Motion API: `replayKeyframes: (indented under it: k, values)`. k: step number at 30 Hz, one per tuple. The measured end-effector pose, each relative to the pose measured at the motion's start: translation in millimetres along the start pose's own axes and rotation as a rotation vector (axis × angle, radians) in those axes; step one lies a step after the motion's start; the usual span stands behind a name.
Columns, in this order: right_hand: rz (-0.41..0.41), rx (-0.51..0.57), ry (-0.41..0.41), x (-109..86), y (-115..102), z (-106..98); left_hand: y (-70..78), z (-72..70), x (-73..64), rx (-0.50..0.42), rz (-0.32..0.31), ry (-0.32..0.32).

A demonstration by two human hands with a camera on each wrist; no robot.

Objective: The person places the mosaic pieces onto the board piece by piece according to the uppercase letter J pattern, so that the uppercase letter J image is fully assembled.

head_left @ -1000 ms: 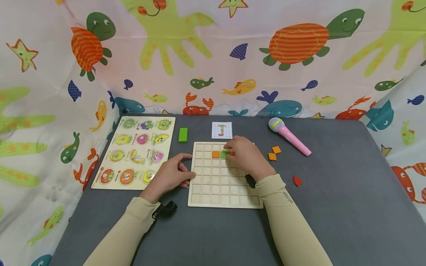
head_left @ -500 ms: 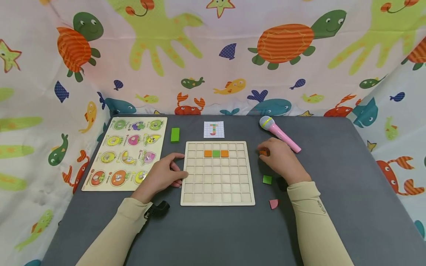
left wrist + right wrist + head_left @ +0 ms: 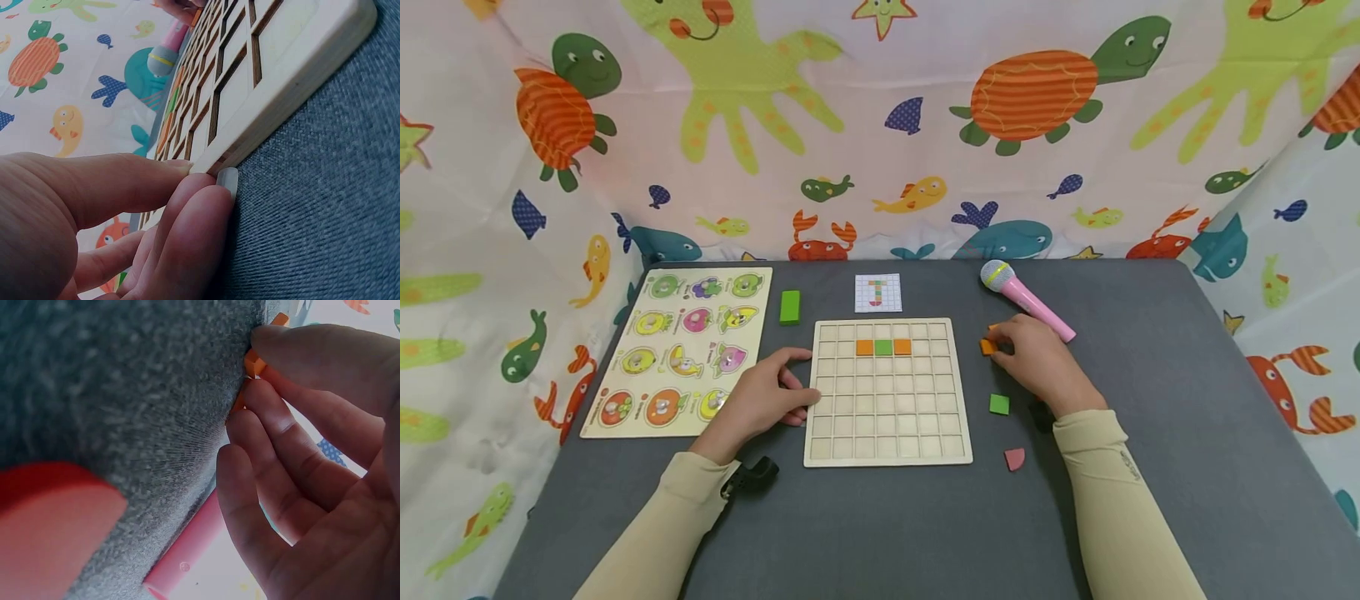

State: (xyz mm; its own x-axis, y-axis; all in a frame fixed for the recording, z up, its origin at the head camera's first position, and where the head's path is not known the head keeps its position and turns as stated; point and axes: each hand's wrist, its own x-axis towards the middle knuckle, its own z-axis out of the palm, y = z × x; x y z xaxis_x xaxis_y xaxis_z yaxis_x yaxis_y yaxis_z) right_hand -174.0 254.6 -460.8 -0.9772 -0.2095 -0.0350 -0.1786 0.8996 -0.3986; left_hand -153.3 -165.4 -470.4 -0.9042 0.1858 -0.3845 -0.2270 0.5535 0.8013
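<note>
Left hand (image 3: pixel 760 400) pinches left edge of grid board (image 3: pixel 887 462) on table (image 3: pixel 865 542). Second-farthest row: three tiles (image 3: pixel 883 347) seated. Right of board: loose green tile (image 3: pixel 999 404), pink piece (image 3: pixel 1015 459), apparently left to place. Right hand (image 3: pixel 1041 362) pinches orange tile (image 3: pixel 987 347).

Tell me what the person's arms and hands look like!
The left sleeve and right sleeve are long and beige, the right one with small dark writing. A black gadget pokes out beside the left one, something dark by the right. The left hand and right hand wear no gloves.
</note>
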Motion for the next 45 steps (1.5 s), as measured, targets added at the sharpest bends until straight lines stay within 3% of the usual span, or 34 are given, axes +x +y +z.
replayKeyframes:
  k: [24,29,39,45]
  values:
    - [-0.035,0.037,-0.029,-0.7,-37,0,-4.6,0.0,0.6,-0.002,0.0,0.015]
    - [-0.067,0.039,-0.047,1.9,-55,8,-2.5,2.2,5.1,0.0,0.021,0.008]
    - [-0.16,0.11,-0.09,25.0,-108,27,-5.0,-1.7,3.9,0.009,0.018,0.015]
    - [-0.181,0.105,-0.088,30.2,-125,38,-5.0,-1.7,2.7,-0.008,0.017,0.013]
